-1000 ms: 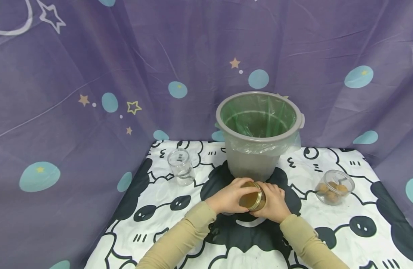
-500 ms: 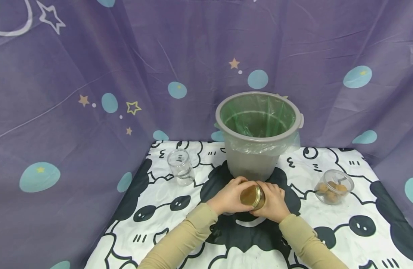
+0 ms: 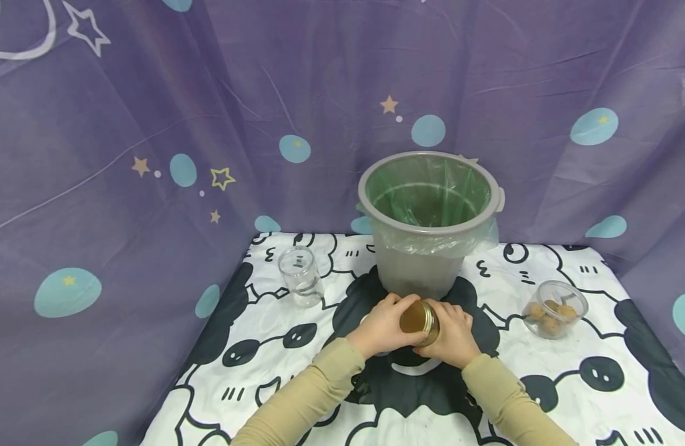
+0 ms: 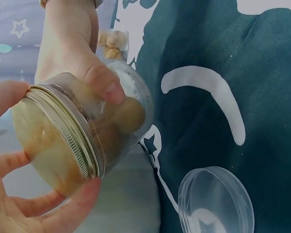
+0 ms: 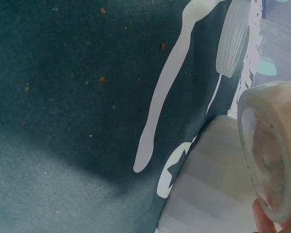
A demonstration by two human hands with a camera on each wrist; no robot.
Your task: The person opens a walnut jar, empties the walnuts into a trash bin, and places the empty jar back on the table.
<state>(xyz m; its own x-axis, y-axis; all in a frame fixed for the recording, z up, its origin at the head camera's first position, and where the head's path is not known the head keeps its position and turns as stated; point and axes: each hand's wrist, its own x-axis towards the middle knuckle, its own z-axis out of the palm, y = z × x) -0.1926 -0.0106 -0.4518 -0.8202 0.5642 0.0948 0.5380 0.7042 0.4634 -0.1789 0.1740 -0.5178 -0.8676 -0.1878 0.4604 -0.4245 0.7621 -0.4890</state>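
Both hands hold a clear jar with a gold screw lid point(image 3: 415, 318), tipped on its side just in front of the bin. My left hand point(image 3: 384, 328) grips the lid's rim; in the left wrist view its fingers point(image 4: 70, 208) spread round the edge. My right hand point(image 3: 451, 334) holds the jar body, and its thumb point(image 4: 105, 86) presses the side. Round brown pieces point(image 4: 128, 116) show through the jar wall. The right wrist view shows the jar's base point(image 5: 267, 160) at the right edge. The lid sits on the jar's mouth.
A grey bin point(image 3: 417, 266) with a green liner stands behind the hands. An open clear jar point(image 3: 301, 279) is at the left, and a clear tub with several brown balls point(image 3: 551, 313) at the right. Below the hands lies a clear plastic lid point(image 4: 216, 199). Crumbs point(image 5: 102, 80) dot the cloth.
My left hand has turned and shifted its fingers round the lid, with its wrist slightly farther right. My right hand and the jar stay nearly in place.
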